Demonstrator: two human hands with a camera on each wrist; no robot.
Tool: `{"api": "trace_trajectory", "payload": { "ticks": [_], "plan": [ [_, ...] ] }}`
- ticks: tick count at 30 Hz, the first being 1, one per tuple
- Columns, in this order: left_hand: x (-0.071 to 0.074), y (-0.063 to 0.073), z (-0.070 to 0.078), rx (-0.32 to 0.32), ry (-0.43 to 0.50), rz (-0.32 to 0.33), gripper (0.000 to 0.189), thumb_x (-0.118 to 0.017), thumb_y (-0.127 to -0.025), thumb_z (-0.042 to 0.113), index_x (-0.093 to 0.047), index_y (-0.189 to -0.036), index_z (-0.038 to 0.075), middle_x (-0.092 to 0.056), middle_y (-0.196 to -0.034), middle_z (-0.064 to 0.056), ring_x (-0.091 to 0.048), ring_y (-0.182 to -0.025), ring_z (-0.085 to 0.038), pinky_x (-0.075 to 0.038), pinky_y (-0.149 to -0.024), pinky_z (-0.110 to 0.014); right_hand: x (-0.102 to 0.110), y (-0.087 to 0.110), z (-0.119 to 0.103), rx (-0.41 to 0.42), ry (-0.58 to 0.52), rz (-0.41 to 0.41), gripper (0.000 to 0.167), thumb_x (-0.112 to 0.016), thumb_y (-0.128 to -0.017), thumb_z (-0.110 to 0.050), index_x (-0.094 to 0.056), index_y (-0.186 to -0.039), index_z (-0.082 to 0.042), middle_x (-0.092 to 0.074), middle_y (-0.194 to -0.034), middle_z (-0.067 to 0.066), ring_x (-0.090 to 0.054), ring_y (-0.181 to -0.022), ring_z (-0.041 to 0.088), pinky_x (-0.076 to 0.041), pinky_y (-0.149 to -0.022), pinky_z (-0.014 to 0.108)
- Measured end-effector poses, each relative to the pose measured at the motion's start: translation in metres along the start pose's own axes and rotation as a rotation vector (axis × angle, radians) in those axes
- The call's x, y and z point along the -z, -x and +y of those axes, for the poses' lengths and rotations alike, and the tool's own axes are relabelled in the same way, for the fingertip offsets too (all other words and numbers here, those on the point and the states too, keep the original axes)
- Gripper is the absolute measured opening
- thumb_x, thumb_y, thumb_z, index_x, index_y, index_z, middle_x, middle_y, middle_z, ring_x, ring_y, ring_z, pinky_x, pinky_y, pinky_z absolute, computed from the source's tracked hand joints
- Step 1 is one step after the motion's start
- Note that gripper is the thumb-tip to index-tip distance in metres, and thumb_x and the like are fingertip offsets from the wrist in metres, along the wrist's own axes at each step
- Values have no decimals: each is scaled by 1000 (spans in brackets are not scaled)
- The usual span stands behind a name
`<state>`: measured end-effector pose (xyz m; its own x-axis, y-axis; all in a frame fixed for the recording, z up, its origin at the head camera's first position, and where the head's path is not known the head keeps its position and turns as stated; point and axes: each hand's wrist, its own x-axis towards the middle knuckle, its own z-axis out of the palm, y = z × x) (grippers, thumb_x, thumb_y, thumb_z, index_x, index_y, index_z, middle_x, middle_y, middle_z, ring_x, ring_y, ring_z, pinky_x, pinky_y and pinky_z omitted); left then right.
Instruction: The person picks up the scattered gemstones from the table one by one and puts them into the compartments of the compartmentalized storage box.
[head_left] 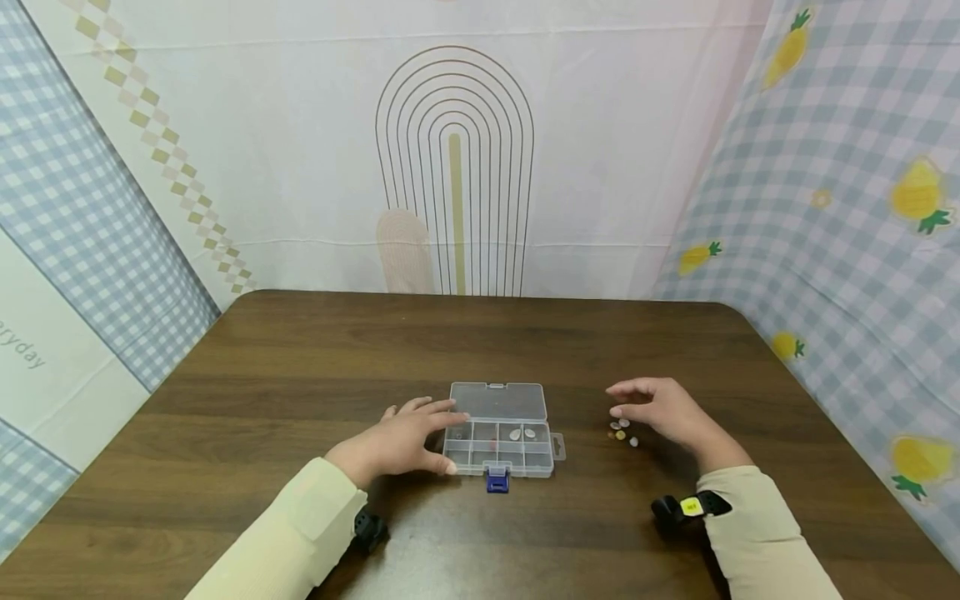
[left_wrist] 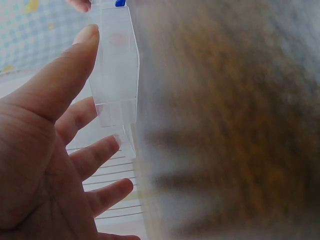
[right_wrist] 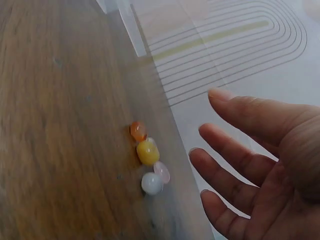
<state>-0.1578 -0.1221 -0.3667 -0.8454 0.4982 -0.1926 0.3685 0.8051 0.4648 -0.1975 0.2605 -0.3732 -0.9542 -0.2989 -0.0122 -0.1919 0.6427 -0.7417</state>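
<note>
A clear plastic compartment box lies on the table with its lid folded back. Small whitish pieces sit in its back right compartments, and a faint reddish bit shows near the middle. My left hand rests at the box's left end, fingers spread and thumb tip at the front corner. To the right, my right hand hovers just behind a small group of beads, fingers loosely bent with nothing between them. The right wrist view shows an orange bead, a yellow bead, a pink bead and a white bead.
A blue latch juts from the box's front, and a clear hanging tab from its right side. The brown wooden table ends at a patterned cloth behind, with checked cloths on both sides.
</note>
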Motion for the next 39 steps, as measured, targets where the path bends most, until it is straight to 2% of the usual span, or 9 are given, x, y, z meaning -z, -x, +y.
{"api": "trace_trajectory", "payload": {
  "ticks": [7, 18, 30, 39],
  "plan": [
    [-1, -1, 0, -2, -16, 3, 70, -74, -82, 40, -47, -145, 26, -32, -156, -4, -20, -143, -39, -13, -105, -71, 1, 3, 7, -27, 24, -24, 39, -73, -87, -21, -67, -118, 2, -67, -115, 18, -62, -102, 27, -50, -80, 36],
    [-1, -2, 0, 2, -19, 1, 70, -74, -82, 40, -47, -145, 27, -31, -156, -3, -20, -144, -39, -12, -106, -71, 0, 4, 15, -58, 43, -77, 34, -74, -86, -17, -68, -114, 1, -68, -100, 9, -58, -85, 16, -48, -73, 33],
    [0, 0, 1, -3, -7, 0, 70, -75, -82, 39, -47, -145, 26, -31, -156, -4, -20, -144, -39, -12, -105, -72, -2, 4, 17, -79, 55, -70, 25, -71, -86, -9, -70, -109, 2, -69, -101, 10, -58, -86, 16, -48, -73, 32],
    [0, 0, 0, -4, 5, 2, 70, -75, -81, 40, -48, -144, 25, -32, -156, -4, -20, -143, -39, -12, -105, -72, -4, 3, 20, -40, 100, -53, 21, -71, -86, -7, -72, -105, 2, -70, -99, 11, -60, -87, 17, -49, -73, 33]
  ]
}}
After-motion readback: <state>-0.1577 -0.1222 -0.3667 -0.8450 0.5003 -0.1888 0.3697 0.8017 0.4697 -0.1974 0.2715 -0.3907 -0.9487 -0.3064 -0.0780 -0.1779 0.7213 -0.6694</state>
